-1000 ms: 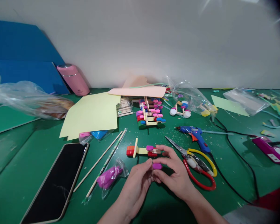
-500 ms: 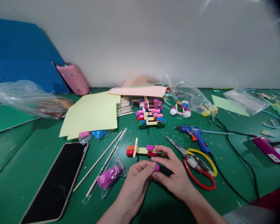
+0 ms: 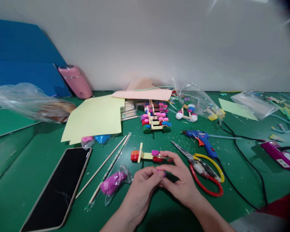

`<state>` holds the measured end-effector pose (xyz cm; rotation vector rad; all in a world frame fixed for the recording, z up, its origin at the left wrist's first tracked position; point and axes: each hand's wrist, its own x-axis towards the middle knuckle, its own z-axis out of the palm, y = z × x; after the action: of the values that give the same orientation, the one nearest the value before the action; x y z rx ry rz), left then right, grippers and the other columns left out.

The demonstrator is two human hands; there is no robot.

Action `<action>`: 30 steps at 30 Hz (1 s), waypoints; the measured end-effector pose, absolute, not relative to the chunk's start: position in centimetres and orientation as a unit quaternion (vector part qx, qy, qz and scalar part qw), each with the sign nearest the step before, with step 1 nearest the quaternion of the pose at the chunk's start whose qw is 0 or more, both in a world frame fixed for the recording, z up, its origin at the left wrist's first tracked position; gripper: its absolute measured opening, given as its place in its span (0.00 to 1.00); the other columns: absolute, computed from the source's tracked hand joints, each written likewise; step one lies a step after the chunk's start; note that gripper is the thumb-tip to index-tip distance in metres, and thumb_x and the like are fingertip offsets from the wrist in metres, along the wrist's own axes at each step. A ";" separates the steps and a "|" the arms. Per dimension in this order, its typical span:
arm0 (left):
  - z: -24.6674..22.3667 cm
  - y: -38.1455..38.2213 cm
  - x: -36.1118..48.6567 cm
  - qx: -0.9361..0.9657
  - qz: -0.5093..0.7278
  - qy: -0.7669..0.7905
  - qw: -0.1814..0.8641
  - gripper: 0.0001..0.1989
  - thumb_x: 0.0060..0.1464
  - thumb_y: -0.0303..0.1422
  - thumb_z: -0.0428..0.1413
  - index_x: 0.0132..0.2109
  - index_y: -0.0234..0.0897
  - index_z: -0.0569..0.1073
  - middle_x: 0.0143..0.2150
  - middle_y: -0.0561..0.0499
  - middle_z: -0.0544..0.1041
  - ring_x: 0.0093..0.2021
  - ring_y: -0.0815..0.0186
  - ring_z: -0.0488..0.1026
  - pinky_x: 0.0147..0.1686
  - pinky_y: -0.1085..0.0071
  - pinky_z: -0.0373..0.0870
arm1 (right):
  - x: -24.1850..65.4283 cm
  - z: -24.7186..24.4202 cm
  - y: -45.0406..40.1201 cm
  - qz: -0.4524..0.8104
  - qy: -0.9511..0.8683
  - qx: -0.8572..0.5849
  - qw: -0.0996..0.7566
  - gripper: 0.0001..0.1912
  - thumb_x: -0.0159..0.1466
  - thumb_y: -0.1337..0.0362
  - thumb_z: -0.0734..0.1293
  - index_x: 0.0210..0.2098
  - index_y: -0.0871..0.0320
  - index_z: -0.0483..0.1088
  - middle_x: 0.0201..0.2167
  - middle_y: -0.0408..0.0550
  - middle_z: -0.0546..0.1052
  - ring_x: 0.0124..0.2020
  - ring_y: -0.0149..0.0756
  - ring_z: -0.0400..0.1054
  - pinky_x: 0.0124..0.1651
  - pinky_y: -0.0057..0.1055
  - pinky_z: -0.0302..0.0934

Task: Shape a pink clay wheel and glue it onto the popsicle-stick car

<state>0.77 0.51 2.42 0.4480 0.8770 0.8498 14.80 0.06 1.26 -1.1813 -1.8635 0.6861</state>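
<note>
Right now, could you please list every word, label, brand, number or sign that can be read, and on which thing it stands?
I cannot read any text with certainty.
Pink bottle: a small mark near its base, too small to read.
Stick wrapper: green marks, too blurred to say whether they are writing.
Phone: dark screen, no text visible.

Small model (image 3: 148, 156) right of sticks (image 3: 101, 167), glue gun (image 3: 203, 138) behind scissors (image 3: 200, 169)

Green tabletop (image 3: 50, 138) (pale-speckled), carrying a phone (image 3: 58, 190), scissors (image 3: 198, 168), blue glue gun (image 3: 203, 140), small red-and-purple stick model (image 3: 148, 156)
</note>
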 end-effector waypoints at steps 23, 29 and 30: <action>2.8 0.5 0.7 0.187 0.423 0.384 0.799 0.07 0.45 0.32 0.59 0.26 0.31 0.76 0.21 0.51 0.73 0.24 0.72 0.66 0.30 0.75 0.62 | 15.1 1.5 0.2 0.335 -0.679 -0.476 0.448 0.16 0.56 0.61 0.67 0.44 0.52 0.70 0.52 0.52 0.64 0.53 0.44 0.60 0.51 0.40 0.59; 2.8 0.5 0.8 0.167 0.425 0.353 0.817 0.10 0.49 0.34 0.56 0.26 0.31 0.74 0.23 0.50 0.73 0.25 0.70 0.66 0.30 0.72 0.63 | 15.1 1.3 0.2 0.352 -0.655 -0.466 0.479 0.09 0.57 0.63 0.66 0.39 0.52 0.73 0.51 0.51 0.65 0.50 0.43 0.62 0.47 0.39 0.62; 2.8 0.5 0.9 0.157 0.426 0.341 0.823 0.10 0.50 0.35 0.55 0.27 0.31 0.74 0.24 0.50 0.73 0.25 0.70 0.67 0.30 0.72 0.63 | 15.1 1.3 0.2 0.355 -0.652 -0.463 0.485 0.09 0.57 0.63 0.66 0.39 0.52 0.73 0.51 0.51 0.65 0.50 0.43 0.62 0.47 0.39 0.62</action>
<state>0.86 0.52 2.78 0.3331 0.7262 0.9050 15.09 0.20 1.34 -1.1260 -1.5874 0.8640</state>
